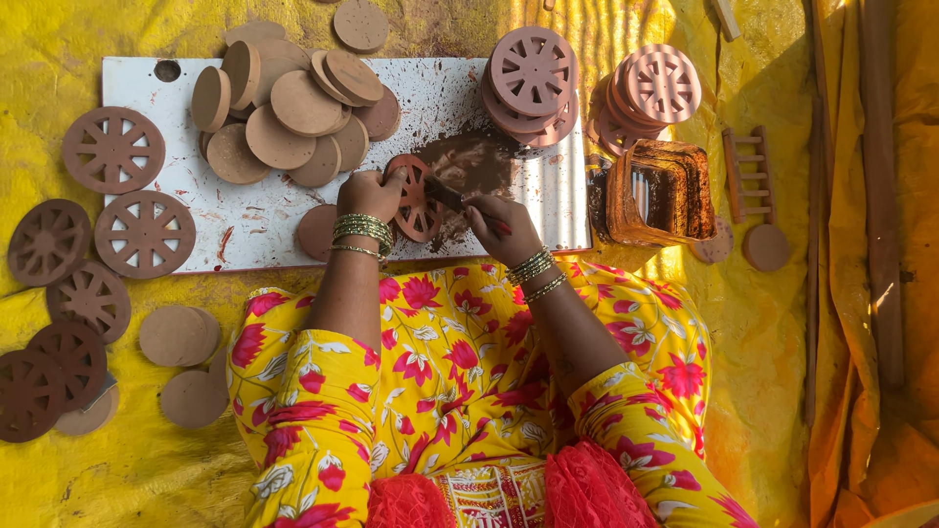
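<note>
Cutting spokes looks like the step in hand: left hand [367, 193] grips the clay wheel [415, 198] at board [137, 83] centre; right hand [499, 227], at 3 o'clock, clasps a knife [445, 195]. Next likely needs steady, shallow cuts.

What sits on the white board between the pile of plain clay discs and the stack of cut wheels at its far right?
In the head view, only bare, clay-smeared white board lies between the plain discs and the wheel stack.
</note>
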Available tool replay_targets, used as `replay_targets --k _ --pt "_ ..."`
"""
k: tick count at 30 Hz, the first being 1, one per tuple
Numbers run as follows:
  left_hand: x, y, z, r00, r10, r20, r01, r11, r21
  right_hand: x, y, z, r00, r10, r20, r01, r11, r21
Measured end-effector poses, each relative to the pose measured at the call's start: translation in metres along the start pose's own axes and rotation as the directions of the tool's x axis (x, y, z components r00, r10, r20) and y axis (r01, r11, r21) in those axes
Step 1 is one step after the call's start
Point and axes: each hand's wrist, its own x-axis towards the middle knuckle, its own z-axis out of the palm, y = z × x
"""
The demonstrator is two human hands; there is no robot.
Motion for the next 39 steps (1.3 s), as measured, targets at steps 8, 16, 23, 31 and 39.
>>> replay_targets --k 8,16,23,31,39 --pt "-0.006 0.005 0.008 0.975 0.205 -0.083 -0.215 0.966 -0.146 0.012 0.029 -0.001 0.938 0.287 -0.196 -0.181 0.885 0.430" --pt "-0.019 0.020 0.000 0.906 0.422 -0.044 -0.415 0.903 0.109 0.017 0.040 0.001 0.831 0.525 -0.184 -0.285 0.686 0.670" --pt "-0.018 0.020 0.003 0.929 0.358 -0.098 -0.347 0.931 0.117 0.017 0.039 -0.010 0.881 0.394 -0.262 -0.236 0.846 0.478" --pt "-0.023 0.025 0.009 0.903 0.423 -0.076 -0.415 0.905 0.097 0.017 0.037 0.005 0.872 0.385 -0.302 -0.196 0.841 0.505" --pt "-0.028 0.032 -0.007 0.937 0.345 -0.052 -0.341 0.937 0.074 0.013 0.040 -0.007 0.899 0.362 -0.248 -0.203 0.844 0.496"
